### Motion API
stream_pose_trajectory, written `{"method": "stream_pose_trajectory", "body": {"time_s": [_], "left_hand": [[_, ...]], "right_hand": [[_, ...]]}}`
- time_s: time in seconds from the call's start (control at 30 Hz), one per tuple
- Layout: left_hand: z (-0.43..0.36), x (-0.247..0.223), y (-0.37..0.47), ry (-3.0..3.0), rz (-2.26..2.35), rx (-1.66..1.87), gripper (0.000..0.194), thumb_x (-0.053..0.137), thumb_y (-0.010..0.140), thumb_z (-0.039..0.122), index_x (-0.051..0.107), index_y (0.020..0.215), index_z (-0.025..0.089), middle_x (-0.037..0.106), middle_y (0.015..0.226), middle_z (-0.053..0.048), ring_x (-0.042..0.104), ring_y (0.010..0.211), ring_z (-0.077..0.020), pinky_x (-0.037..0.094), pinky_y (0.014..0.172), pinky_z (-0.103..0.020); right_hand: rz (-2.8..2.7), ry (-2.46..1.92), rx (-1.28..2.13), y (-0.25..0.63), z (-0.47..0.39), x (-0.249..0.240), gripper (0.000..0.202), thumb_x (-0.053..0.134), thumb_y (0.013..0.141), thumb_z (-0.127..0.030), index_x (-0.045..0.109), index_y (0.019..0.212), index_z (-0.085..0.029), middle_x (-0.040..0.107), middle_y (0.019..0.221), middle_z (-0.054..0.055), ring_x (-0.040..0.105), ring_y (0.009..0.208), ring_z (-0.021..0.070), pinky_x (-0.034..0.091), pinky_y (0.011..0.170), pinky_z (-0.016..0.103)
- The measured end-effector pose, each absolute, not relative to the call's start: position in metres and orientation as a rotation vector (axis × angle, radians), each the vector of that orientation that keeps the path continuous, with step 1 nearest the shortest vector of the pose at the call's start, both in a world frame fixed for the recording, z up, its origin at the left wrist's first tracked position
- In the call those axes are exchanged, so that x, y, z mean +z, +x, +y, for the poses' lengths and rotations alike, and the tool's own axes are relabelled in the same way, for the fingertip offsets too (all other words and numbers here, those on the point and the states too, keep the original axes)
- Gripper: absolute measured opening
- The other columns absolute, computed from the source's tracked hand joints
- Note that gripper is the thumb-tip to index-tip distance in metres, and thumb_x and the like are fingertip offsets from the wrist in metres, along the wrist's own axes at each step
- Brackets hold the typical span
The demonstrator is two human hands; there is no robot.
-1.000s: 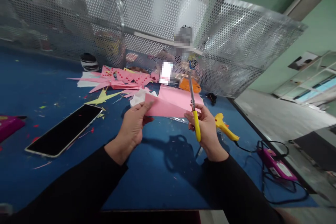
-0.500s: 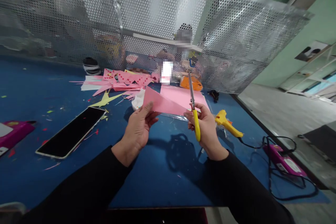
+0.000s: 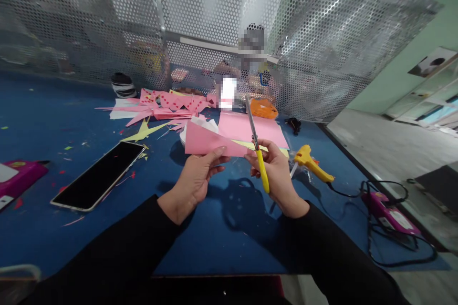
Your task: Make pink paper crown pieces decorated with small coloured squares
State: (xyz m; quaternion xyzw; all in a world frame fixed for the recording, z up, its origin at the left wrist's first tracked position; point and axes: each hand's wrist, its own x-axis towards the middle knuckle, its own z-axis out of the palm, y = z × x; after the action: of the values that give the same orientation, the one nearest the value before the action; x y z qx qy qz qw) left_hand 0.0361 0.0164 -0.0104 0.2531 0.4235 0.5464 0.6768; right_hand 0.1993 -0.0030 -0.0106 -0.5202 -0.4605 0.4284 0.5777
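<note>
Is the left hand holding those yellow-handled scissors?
No, the scissors are in the right hand, while the left hand grips the pink paper.

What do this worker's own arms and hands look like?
Long, plain black sleeves cover both arms down to the wrists, with no markings visible. The left hand and right hand are bare: I see no gloves, rings or watch.
</note>
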Motion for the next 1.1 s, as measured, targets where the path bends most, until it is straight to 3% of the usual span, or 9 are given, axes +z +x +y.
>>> {"method": "stream_pose_trajectory", "body": {"time_s": [0.33,0.53,0.67,0.97,1.1], "left_hand": [[0.012,-0.008,0.036,0.660,0.971,1.152,0.032,0.093,0.051,0.025,0.078,0.074,0.009,0.076,0.071,-0.008,0.071,0.069,-0.0185,0.049,0.060,-0.026],[0.020,-0.007,0.031,0.605,1.004,1.228,0.025,0.091,0.053,0.022,0.076,0.070,0.012,0.075,0.068,-0.005,0.071,0.067,-0.0170,0.049,0.058,-0.025],[0.026,-0.003,0.025,0.536,0.997,1.296,0.017,0.087,0.058,0.018,0.075,0.069,0.014,0.076,0.071,-0.005,0.072,0.069,-0.0170,0.052,0.060,-0.024],[0.034,0.004,0.017,0.416,1.009,1.420,0.005,0.080,0.069,0.012,0.075,0.070,0.014,0.078,0.080,-0.006,0.071,0.066,-0.0131,0.051,0.055,-0.020],[0.036,0.003,0.016,0.387,1.008,1.455,0.006,0.078,0.072,0.013,0.074,0.068,0.014,0.077,0.077,-0.005,0.070,0.064,-0.0118,0.050,0.054,-0.019]], "right_hand": [[-1.101,-1.204,1.004,0.201,-0.005,-0.010,0.062,0.089,0.058,-0.045,0.052,0.103,-0.024,0.058,0.054,-0.012,0.051,0.037,0.0087,0.038,0.037,0.020],[-1.163,-1.204,0.997,0.212,-0.002,-0.001,0.066,0.089,0.057,-0.045,0.057,0.111,-0.022,0.057,0.060,-0.010,0.049,0.039,0.0086,0.037,0.039,0.023],[-1.303,-1.270,0.918,0.230,0.001,0.005,0.061,0.087,0.060,-0.045,0.059,0.109,-0.022,0.058,0.065,-0.008,0.047,0.047,0.0081,0.038,0.047,0.024],[-1.724,-1.435,0.729,0.263,0.004,-0.002,0.054,0.079,0.071,-0.049,0.063,0.115,-0.023,0.060,0.081,-0.002,0.055,0.073,0.0163,0.046,0.068,0.031],[-1.892,-1.515,0.671,0.261,-0.001,0.001,0.051,0.078,0.072,-0.049,0.069,0.114,-0.023,0.069,0.094,0.003,0.061,0.085,0.0216,0.048,0.080,0.036]]}}
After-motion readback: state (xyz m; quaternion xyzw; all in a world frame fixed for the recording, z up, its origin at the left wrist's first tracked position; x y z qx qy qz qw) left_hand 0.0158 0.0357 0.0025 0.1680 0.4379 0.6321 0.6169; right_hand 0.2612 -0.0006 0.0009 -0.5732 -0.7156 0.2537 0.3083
